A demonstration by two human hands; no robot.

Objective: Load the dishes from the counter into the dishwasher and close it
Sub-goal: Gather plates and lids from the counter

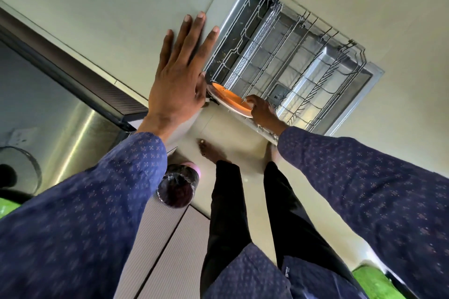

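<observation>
Orange plate [230, 100] at near corner of pulled-out dishwasher rack [291, 60], tilted. Right hand [261, 109] pinches its rim at plate's 3 o'clock. Left hand [179, 75], fingers spread flat, presses surface [109, 19] at plate's 9 o'clock.

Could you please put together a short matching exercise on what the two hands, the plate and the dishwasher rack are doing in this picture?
Column one:
1. left hand
2. right hand
3. orange plate
4. wire rack

Column two:
A. pulled out of the dishwasher
B. spread flat on the counter's edge
C. held at the rack's near corner
D. grips the plate's rim

Pairs: 1-B, 2-D, 3-C, 4-A
</observation>
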